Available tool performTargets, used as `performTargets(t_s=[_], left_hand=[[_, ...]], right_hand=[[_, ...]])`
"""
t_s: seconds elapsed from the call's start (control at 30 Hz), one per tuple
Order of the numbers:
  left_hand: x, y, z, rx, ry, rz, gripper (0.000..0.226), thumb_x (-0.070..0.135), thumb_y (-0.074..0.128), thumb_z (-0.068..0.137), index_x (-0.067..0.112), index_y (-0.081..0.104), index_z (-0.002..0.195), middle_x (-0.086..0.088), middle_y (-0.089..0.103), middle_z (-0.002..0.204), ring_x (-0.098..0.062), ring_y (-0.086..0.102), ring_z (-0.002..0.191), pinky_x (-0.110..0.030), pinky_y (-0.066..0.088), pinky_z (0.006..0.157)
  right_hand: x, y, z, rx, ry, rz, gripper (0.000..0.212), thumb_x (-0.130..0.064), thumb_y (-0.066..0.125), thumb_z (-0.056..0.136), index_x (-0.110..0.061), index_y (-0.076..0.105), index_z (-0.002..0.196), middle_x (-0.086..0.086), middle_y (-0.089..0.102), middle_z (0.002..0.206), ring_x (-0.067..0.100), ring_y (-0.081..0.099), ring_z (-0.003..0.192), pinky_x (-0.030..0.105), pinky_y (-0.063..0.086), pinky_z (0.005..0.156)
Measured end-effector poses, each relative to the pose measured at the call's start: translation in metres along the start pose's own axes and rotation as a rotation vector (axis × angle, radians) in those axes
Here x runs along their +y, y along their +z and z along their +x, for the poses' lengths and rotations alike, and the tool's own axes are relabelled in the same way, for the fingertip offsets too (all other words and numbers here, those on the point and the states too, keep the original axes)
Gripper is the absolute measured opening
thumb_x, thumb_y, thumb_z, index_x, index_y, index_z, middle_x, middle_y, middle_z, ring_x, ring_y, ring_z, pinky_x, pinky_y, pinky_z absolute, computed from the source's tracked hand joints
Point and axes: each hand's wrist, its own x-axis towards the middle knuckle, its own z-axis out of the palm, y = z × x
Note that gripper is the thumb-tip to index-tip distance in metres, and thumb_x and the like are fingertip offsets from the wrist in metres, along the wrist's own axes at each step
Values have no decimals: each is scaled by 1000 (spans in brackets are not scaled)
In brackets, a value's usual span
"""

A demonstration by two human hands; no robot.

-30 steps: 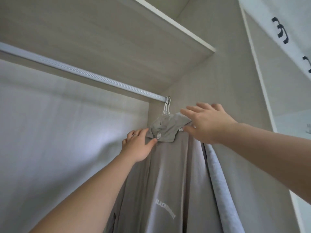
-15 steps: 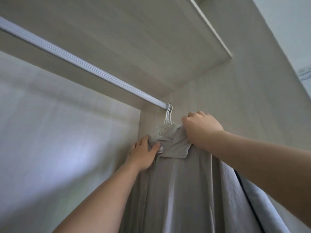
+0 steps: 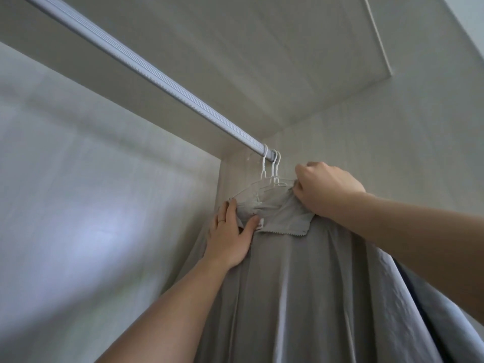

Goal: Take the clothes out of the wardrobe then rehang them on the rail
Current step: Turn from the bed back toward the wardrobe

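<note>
Now more of the white hanger (image 3: 263,172) shows bare; the left hand (image 3: 230,239) pinches the grey shirt (image 3: 288,284) at its collar, and the right hand (image 3: 324,189) stays clenched on its shoulder. The shirt hangs straight down from the rail (image 3: 146,73).

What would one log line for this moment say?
step: taking garment out | left hand: pinches grey garment collar | right hand: grips its shoulder | white hangers: hooked on rail

Soft light washes the pale wood-grain wardrobe (image 3: 78,205).
</note>
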Motion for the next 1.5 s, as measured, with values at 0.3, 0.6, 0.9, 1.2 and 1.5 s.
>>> performTargets(t_s=[0.3, 0.6, 0.9, 1.2, 1.5], left_hand=[[9, -13, 7, 95, 71, -48, 84, 73, 37, 91, 36, 0, 157, 15, -1, 165, -17, 0, 152, -48, 15, 122], [50, -32, -13, 319, 195, 50, 73, 63, 27, 92, 26, 21, 155, 0, 21, 163, -24, 13, 150, -47, 14, 121], [144, -13, -73, 430, 295, 10, 35, 38, 33, 97, 20, 61, 107, -4, 67, 103, -33, 58, 98, -42, 40, 84], [281, 20, -145, 407, 406, -172, 31, 28, 34, 98, 15, 61, 91, -4, 64, 91, -33, 58, 83, -43, 44, 73], [457, 84, -226, 275, 400, -428, 35, 28, 28, 97, 14, 60, 93, -1, 66, 95, -31, 54, 83, -40, 36, 74]], right_hand=[[7, -15, 13, 109, 31, 72, 20, -25, 42, 97, -11, 41, 83, 7, 43, 83, 32, 41, 69, 36, 33, 61], [33, -63, -41, 119, -3, 137, 20, -31, 43, 94, -15, 47, 83, 14, 57, 80, 39, 54, 73, 44, 50, 65], [104, -134, -145, 150, -51, 124, 13, -27, 47, 92, -17, 52, 87, 4, 58, 82, 35, 55, 76, 44, 49, 65], [195, -242, -241, 87, 40, -11, 11, -32, 45, 94, -24, 52, 90, -6, 56, 89, 31, 56, 76, 42, 50, 63], [290, -383, -333, -43, 173, -226, 13, -33, 46, 93, -25, 55, 90, -10, 53, 83, 25, 54, 74, 38, 48, 63]])
